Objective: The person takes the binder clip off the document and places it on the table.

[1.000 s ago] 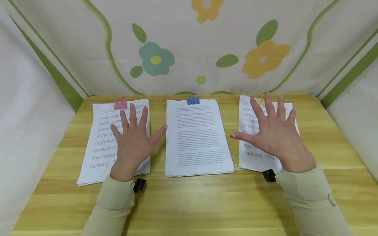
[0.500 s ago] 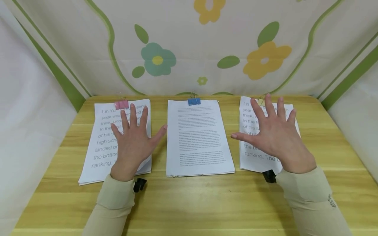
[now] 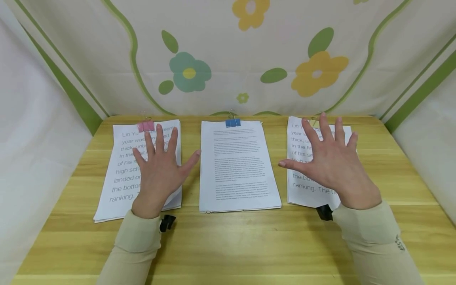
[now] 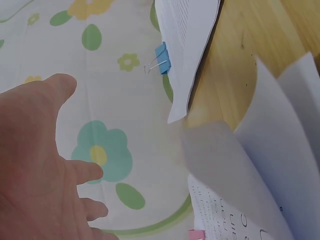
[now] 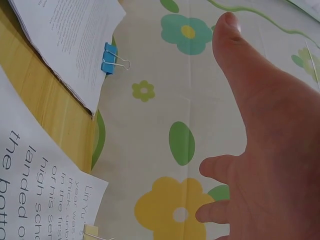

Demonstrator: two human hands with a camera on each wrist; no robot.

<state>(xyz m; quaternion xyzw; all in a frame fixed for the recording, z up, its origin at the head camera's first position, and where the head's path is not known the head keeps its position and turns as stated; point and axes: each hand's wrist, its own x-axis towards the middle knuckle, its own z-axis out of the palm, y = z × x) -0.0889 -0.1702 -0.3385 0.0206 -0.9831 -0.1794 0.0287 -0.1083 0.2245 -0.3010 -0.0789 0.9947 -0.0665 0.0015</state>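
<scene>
My left hand [image 3: 159,174] hovers with spread fingers over the left paper stack [image 3: 121,178], which a pink binder clip [image 3: 146,126] holds at its top edge. Large print covers that stack's top sheet; in the left wrist view its near corners curl up. Over the right paper stack [image 3: 297,190], also in large print, my right hand [image 3: 335,166] is held with fingers spread and hides much of it. A yellow binder clip [image 3: 314,123] sits at its top, partly behind the fingers. Between the hands lies a small-print paper stack [image 3: 236,166] with a blue binder clip [image 3: 233,122]. Neither hand holds anything.
All three stacks lie on a wooden table [image 3: 235,245], near its far edge. A cloth backdrop [image 3: 228,51] with flowers and leaves hangs behind the table. Black wrist devices [image 3: 167,223] sit at the cuffs of both light sleeves.
Both hands keep the same spread pose. Only the head view shifts slightly; the stacks and clips stay in place on the table.
</scene>
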